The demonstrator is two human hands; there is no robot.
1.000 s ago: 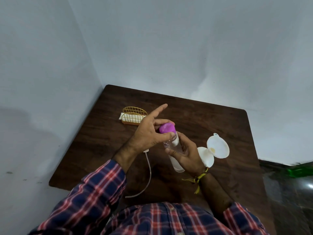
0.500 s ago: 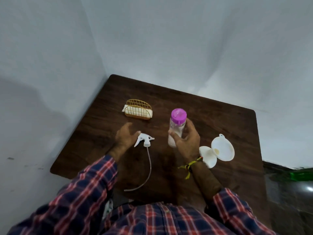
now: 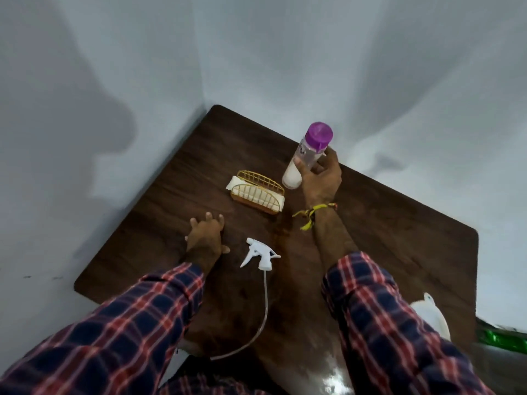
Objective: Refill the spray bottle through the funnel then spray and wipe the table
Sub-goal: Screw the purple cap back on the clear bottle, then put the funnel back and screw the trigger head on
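Note:
My right hand [image 3: 320, 178] grips a clear bottle with a purple cap [image 3: 306, 155], white liquid in its lower part, held at the far side of the dark wooden table [image 3: 413, 240]. The bottle's base is at the table surface; whether it touches I cannot tell. My left hand [image 3: 206, 238] lies flat on the table with fingers spread, holding nothing. A white spray head [image 3: 261, 253] with a long thin tube lies on the table just right of my left hand. The white funnel [image 3: 432, 316] shows partly behind my right sleeve at the near right.
A gold wire holder [image 3: 258, 192] with folded white cloths stands between my hands, left of the bottle. White walls meet in a corner behind the table. A green object [image 3: 502, 339] lies off the table at the lower right.
My right hand has carried the capped bottle away from me toward the far side of the table. My left hand let go of the cap and dropped flat onto the table beside the spray head.

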